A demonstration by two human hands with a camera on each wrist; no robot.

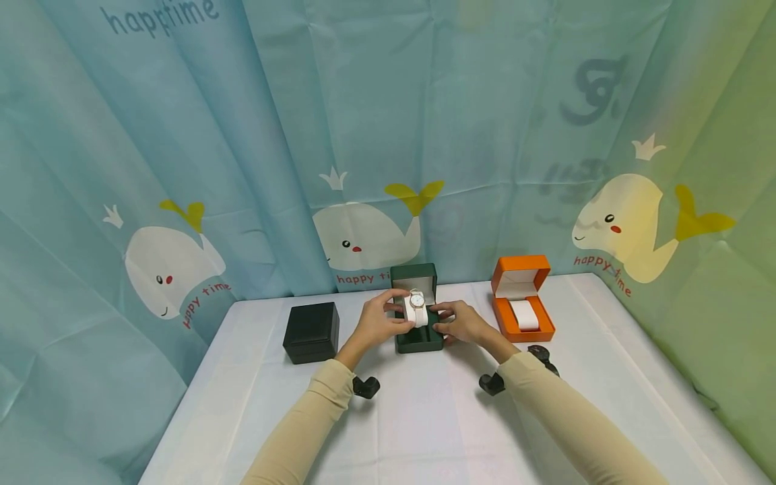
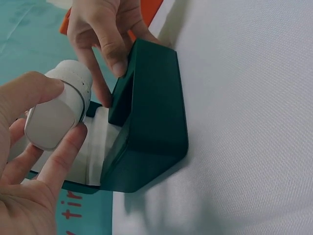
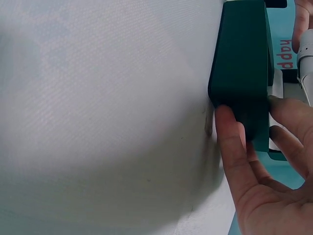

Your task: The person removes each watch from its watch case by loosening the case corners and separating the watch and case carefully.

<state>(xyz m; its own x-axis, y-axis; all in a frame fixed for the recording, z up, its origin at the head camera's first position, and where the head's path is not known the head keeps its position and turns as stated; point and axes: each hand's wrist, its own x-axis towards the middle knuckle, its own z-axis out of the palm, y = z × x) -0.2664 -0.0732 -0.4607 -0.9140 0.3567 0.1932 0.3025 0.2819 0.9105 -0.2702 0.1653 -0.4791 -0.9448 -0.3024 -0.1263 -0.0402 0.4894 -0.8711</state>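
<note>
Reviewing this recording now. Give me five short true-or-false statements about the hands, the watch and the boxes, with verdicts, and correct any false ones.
1. The left hand holds a white cushion with a watch strapped round it. True.
2. The right hand holds the orange box. False: the right hand holds the green box.
3. The orange box stands open with a second cushion inside. True.
4. The black box stands open. False: the black box is shut.
5. The green box's lid is raised. True.
</note>
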